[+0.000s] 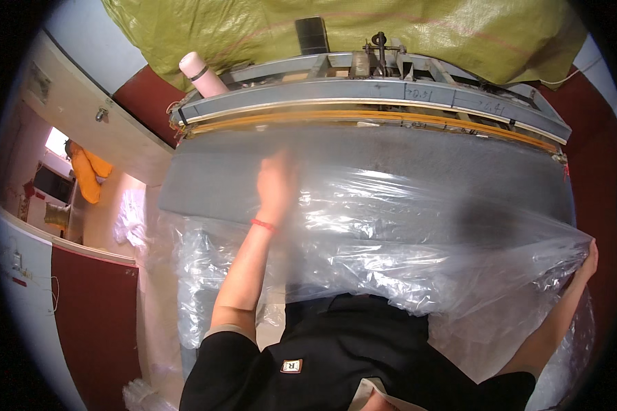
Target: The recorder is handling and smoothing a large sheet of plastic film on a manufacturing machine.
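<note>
A large sheet of clear plastic film (404, 233) lies crumpled over a grey padded work surface (418, 154). My left hand (275, 183) is blurred and rests flat on the film near its far left edge, fingers pointing away from me, a red band at the wrist. My right hand (588, 257) is at the far right edge of the picture, gripping the film's right edge and pulling it taut. More film hangs down over the table's near edge, in front of my black shirt.
Behind the grey surface runs a metal machine frame (363, 89) with an orange strip (363, 118) along it. A pink roll core (202, 74) stands at its left end. A yellow-green woven sack cloth (349, 31) covers the back. Loose film (134, 216) lies at the left.
</note>
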`<state>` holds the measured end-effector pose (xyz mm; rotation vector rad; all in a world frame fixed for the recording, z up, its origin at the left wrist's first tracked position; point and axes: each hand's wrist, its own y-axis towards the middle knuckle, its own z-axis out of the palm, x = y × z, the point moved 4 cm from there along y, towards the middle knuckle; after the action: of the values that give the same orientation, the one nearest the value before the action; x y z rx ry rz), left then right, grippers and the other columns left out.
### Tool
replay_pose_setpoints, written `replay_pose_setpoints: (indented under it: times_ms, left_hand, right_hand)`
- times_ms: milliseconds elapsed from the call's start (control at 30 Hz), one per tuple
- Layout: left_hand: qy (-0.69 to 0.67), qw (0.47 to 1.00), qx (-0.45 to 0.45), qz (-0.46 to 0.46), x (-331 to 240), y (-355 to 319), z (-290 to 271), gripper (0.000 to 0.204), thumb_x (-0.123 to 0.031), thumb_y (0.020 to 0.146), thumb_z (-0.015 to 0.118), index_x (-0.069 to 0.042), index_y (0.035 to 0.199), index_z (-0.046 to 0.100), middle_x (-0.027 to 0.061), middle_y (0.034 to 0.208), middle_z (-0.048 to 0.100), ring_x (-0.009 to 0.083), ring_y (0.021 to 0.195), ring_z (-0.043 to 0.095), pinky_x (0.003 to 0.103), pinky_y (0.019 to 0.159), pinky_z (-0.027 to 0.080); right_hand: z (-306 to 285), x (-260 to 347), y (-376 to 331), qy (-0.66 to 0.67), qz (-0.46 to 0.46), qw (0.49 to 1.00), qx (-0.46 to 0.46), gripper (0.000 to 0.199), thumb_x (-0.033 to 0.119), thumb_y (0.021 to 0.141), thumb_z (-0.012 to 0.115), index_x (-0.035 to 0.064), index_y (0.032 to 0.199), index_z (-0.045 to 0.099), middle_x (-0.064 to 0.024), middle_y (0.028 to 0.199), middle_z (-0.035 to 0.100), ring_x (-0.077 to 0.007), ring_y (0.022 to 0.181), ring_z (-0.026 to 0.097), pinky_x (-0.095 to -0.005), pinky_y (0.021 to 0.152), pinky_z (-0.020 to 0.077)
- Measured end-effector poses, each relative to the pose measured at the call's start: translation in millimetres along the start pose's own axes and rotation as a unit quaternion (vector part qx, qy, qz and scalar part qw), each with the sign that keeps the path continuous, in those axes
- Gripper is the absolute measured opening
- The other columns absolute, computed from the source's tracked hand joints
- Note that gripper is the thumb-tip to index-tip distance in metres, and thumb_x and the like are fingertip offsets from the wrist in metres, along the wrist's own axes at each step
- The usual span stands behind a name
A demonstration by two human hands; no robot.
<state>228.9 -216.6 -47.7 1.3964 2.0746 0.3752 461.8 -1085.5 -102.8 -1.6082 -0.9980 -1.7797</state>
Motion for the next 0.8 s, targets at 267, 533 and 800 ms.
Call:
replay_pose_setpoints:
  times_ms: [267, 533, 800]
  left_hand:
    - [-0.205, 0.973, -0.036, -0.095, 34.5, 6.7, 6.6, 0.014, -0.015, 0.081, 0.048, -0.002, 0.082, 0.054, 0.0138, 0.080, 0.054, 0.0281, 0.079, 0.051, 0.035, 0.072, 0.041]
    - [-0.393, 0.852, -0.177, -0.296, 137.9, 79.2, -14.2, 0.017, -0.016, 0.082, 0.042, -0.005, 0.070, 0.046, 0.0008, 0.061, 0.042, 0.0094, 0.055, 0.042, 0.026, 0.050, 0.036]
    - [-0.170, 0.931, -0.188, -0.263, 249.6, 105.4, 36.4, 0.024, -0.021, 0.081, 0.051, 0.000, 0.070, 0.048, 0.0050, 0.064, 0.050, 0.0128, 0.061, 0.043, 0.028, 0.060, 0.039]
  right_hand:
    - [-9.8, 15.2, 42.3, -0.193, -0.097, 0.976, -0.012, 0.031, 0.029, 0.080, 0.060, 0.0005, 0.090, 0.063, -0.0025, 0.081, 0.060, -0.0124, 0.074, 0.054, -0.0258, 0.069, 0.0433]
    - [256.6, 63.4, -79.0, -0.333, -0.292, 0.892, -0.086, 0.022, 0.026, 0.082, 0.051, 0.0048, 0.084, 0.057, -0.0158, 0.088, 0.058, -0.0298, 0.086, 0.056, -0.0390, 0.075, 0.0422]
    - [359.5, -1.6, -70.5, -0.042, -0.154, 0.987, 0.028, 0.022, 0.020, 0.080, 0.060, -0.0009, 0.082, 0.054, -0.0069, 0.073, 0.058, -0.0125, 0.069, 0.053, -0.0263, 0.068, 0.0426]
